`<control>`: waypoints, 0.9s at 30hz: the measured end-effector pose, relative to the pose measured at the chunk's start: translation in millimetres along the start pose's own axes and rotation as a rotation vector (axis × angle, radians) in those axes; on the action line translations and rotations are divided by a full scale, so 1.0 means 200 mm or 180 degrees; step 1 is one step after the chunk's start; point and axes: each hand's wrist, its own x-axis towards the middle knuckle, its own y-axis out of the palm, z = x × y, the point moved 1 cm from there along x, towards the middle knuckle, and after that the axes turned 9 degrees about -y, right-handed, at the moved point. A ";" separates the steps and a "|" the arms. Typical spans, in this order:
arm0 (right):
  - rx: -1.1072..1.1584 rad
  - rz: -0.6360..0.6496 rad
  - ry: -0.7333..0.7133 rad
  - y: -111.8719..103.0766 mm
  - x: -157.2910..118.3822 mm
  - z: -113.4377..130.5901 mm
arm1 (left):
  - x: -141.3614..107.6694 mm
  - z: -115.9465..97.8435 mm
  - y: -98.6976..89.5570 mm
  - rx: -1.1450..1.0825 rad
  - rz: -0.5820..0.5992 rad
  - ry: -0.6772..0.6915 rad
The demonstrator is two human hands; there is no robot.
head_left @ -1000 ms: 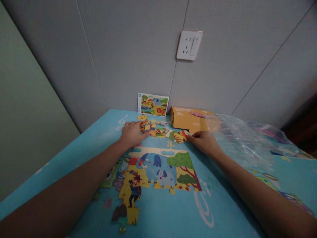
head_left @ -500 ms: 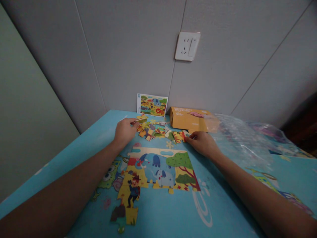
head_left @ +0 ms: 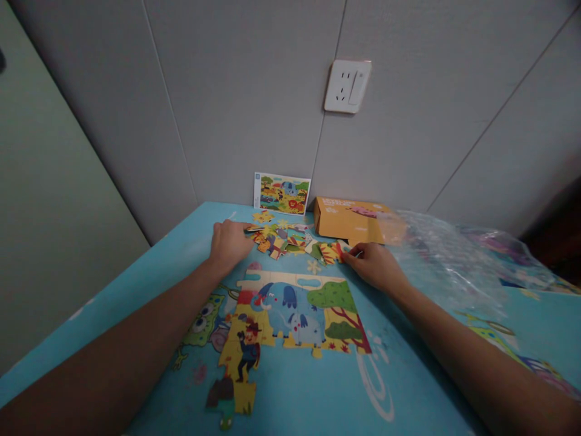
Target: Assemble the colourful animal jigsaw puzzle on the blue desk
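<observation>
Joined puzzle pieces (head_left: 295, 312) showing elephants, trees and a figure in a hat lie on the blue table cover. Behind them is a heap of loose pieces (head_left: 276, 239). At the heap's left side my left hand (head_left: 230, 243) is closed on a puzzle piece (head_left: 255, 229), seen nearly edge-on. My right hand (head_left: 372, 263) pinches the edge of a red and yellow piece (head_left: 333, 251) at the heap's right end. A picture card (head_left: 284, 194) of the same scene leans against the wall.
An orange box (head_left: 349, 219) stands behind my right hand. Crumpled clear plastic (head_left: 445, 260) spreads to the right of it. A white socket (head_left: 347, 86) is on the grey wall (head_left: 249, 91).
My left hand has turned and lowered slightly, with its piece now lower at the heap. My right hand has hardly moved. The whole view has shifted a little.
</observation>
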 end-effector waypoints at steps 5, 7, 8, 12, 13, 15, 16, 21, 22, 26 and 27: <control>-0.0026 0.0000 -0.0031 0.00 0.00 0.00 | 0.07 0.06 0.07 -0.0546 0.0002 -0.0148; -0.0044 0.0003 -0.0041 0.00 0.00 0.00 | 0.13 0.10 0.11 -0.0887 0.0090 -0.0454; -0.0047 0.0009 -0.0042 0.00 0.00 0.00 | 0.16 0.12 0.13 -0.0916 0.0100 -0.0604; -0.0042 0.0023 -0.0006 0.01 0.00 0.02 | 0.27 0.13 0.19 -0.0862 0.0162 -0.0926; -0.0034 0.0026 0.0008 0.01 0.00 0.02 | 0.30 0.12 0.20 -0.0838 0.0185 -0.0929; 0.0006 0.0023 0.0012 0.00 0.00 0.03 | 0.34 0.08 0.21 -0.0824 0.0204 -0.0897; 0.0033 0.0013 0.0008 0.00 0.00 0.03 | 0.35 0.07 0.22 -0.0845 0.0206 -0.0867; 0.0111 -0.0039 0.0044 0.00 -0.01 0.02 | 0.42 0.04 0.26 -0.1245 0.0195 -0.0853; 0.0119 -0.0035 0.0050 0.01 -0.01 0.02 | 0.43 0.04 0.27 -0.1377 0.0176 -0.0904; 0.0136 -0.0025 0.0032 0.01 -0.01 0.02 | 0.45 0.08 0.26 -0.2136 0.0002 -0.1206; 0.0131 -0.0034 0.0018 0.01 -0.01 0.01 | 0.44 0.09 0.25 -0.2382 -0.0085 -0.1290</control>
